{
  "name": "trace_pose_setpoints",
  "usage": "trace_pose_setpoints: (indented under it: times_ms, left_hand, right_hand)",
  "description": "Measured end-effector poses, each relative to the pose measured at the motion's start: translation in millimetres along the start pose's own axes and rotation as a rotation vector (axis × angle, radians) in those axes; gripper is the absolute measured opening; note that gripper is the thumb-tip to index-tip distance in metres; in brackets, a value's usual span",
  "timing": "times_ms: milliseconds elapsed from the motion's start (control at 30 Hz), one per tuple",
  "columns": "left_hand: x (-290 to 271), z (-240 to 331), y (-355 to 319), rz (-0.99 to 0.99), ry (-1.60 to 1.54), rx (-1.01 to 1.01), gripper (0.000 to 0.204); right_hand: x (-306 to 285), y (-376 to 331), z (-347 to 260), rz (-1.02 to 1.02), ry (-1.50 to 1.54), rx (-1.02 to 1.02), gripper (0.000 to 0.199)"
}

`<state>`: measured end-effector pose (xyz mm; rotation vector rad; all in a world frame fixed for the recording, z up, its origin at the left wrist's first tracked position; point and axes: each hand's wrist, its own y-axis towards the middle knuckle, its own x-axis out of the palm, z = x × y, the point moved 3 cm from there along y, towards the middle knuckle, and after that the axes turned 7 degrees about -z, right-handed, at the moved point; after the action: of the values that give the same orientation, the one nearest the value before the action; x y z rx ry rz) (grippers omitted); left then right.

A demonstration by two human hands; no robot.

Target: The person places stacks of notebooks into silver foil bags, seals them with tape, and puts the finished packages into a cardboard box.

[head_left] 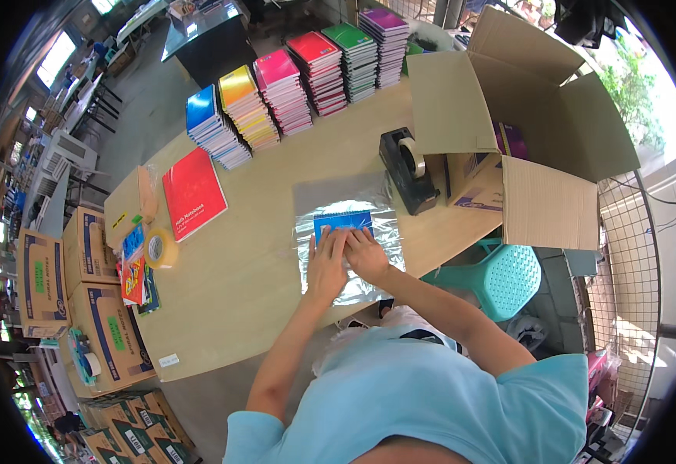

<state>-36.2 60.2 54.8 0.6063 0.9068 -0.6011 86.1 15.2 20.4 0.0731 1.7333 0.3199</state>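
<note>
While both palms lie flat and unclenched, left hand [327,261] and right hand [367,254] press the clear plastic sleeve [346,236] over a blue notebook [343,223] mid-table [261,286], wrapping step apparently underway, tape dispenser [406,168] near.

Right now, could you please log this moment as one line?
left hand: flat on clear bag | right hand: same | inside: blue notebook | near: tape dispenser

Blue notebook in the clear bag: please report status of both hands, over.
Left hand and right hand flat, pressing the clear plastic bag. Blue spiral notebook inside the bag, on the wooden table. Black tape dispenser beside, apart.
</note>
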Motion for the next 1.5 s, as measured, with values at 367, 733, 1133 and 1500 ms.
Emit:
trace_pose_setpoints:
  times_ms: [367, 733, 1133, 1500]
  left_hand:
    - [24.9, 10.1, -7.3, -0.239, 0.325, -0.113, 0.081]
    - [21.6, 14.5, -3.4, -0.256, 0.22, -0.102, 0.082]
    - [20.1, 17.7, -2.8, -0.325, 0.242, -0.174, 0.086]
    - [21.5, 8.4, -6.9, -0.252, 0.242, -0.169, 0.086]
  right_hand:
    - [-38.3, -33.0, 42.6, 0.091, 0.651, 0.302, 0.042]
    - [-60.1, -43.7, 204.6, 0.262, 0.47, 0.917, 0.023]
    - [-47.1, -45.5, 208.9, 0.426, 1.106, 1.116, 0.024]
    - [9.5, -75.6, 126.6, 0.618, 2.214, 1.089, 0.005]
